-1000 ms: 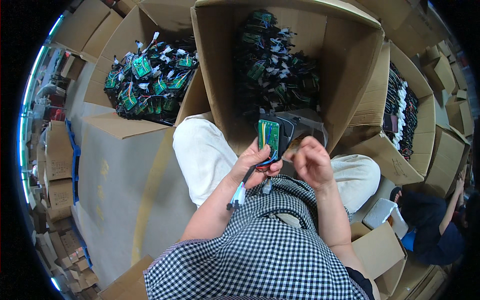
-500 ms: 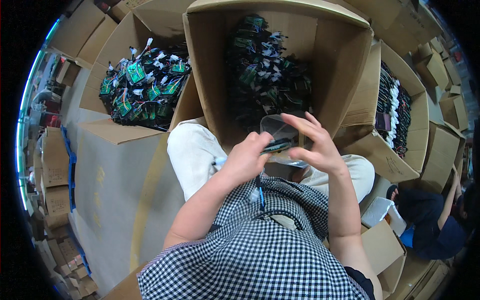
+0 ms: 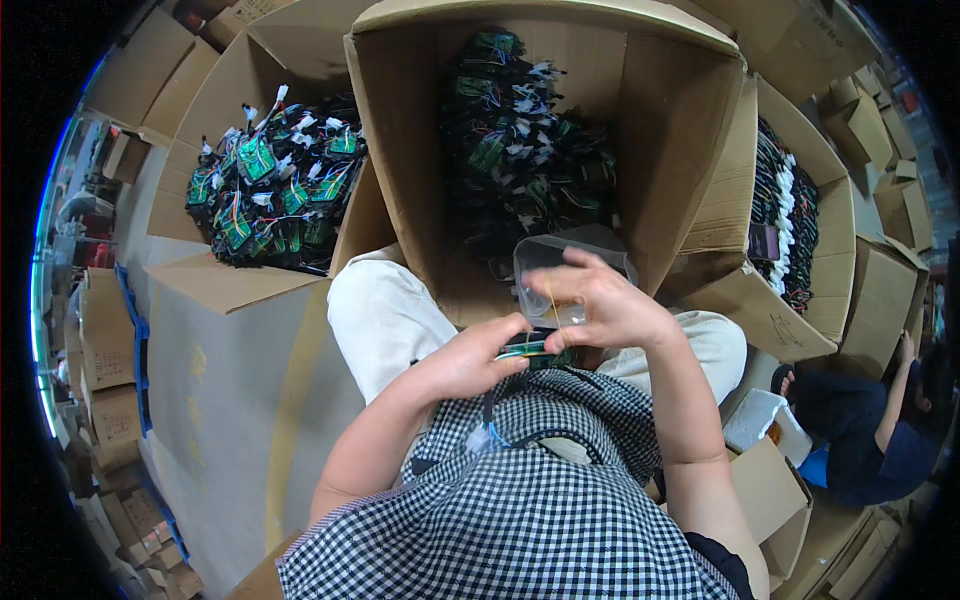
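Observation:
In front of my lap, my left hand is closed on a green circuit board with a dark wire bundle. White connectors dangle on wires below that hand, over the checked apron. My right hand is at the board's right side, its thumb close to the board. A thin yellow rubber band stretches between its thumb and raised fingers, which are slightly blurred. Just beyond the hands, a clear plastic tub stands at the front of the big carton, partly hidden by my right hand.
The big carton holds heaped wired boards. At left, another open carton holds more boards; at right, a carton holds bundled black cables. A person sits at far right, beside a white foam box.
Both hands have come nearer my body with the board. The yellow band now shows stretched on my right hand, and the clear tub is less covered.

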Demonstrator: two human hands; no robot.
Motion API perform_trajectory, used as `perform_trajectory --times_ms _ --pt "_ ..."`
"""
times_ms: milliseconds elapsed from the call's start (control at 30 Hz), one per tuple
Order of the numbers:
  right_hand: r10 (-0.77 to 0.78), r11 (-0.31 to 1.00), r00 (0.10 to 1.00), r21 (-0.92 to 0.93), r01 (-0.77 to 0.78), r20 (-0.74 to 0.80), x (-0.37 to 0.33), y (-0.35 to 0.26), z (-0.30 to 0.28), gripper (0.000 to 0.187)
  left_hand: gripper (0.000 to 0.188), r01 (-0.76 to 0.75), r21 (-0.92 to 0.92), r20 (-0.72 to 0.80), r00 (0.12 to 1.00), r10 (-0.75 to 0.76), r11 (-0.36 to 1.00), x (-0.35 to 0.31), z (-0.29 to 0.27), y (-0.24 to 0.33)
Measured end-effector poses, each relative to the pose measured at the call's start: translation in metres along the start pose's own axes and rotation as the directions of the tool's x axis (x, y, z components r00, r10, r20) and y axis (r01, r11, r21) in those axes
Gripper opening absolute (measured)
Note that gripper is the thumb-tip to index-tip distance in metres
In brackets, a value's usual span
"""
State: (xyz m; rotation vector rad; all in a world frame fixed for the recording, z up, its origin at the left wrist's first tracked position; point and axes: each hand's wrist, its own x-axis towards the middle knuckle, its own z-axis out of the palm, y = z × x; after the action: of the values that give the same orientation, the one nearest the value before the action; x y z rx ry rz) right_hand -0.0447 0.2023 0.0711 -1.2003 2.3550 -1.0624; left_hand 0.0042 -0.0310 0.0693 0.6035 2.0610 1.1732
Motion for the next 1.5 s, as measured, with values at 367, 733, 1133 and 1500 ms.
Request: perform_trajectory --times_ms 367,733,1133,1500 --pt "0.885 0.284 0.418 0.95 -0.132 -0.206 -0.033 0.109 0.017 0.026 0.076 -0.846 -0.523 -0.852 0.52 -0.057 0.104 -0.029 -0.173 -0.031" --pt "0.628 0.667 0.575 -0.019 -0.745 -0.525 0.065 0.28 0.05 0.028 0.055 0.047 -0.651 -0.228 0.94 -0.253 0.758 0.109 -0.122 -0.048" --pt "0.748 0.3 0.621 -0.715 -0.631 -0.233 0.114 0.298 0.045 0.015 0.055 0.053 -0.703 -0.274 0.9 -0.339 0.71 0.11 -0.136 -0.062" --pt "0.878 0.289 0.102 0.348 -0.892 -0.468 0.069 0.34 0.06 0.043 0.048 0.084 -0.656 -0.258 0.909 -0.328 0.75 0.118 -0.129 -0.062"
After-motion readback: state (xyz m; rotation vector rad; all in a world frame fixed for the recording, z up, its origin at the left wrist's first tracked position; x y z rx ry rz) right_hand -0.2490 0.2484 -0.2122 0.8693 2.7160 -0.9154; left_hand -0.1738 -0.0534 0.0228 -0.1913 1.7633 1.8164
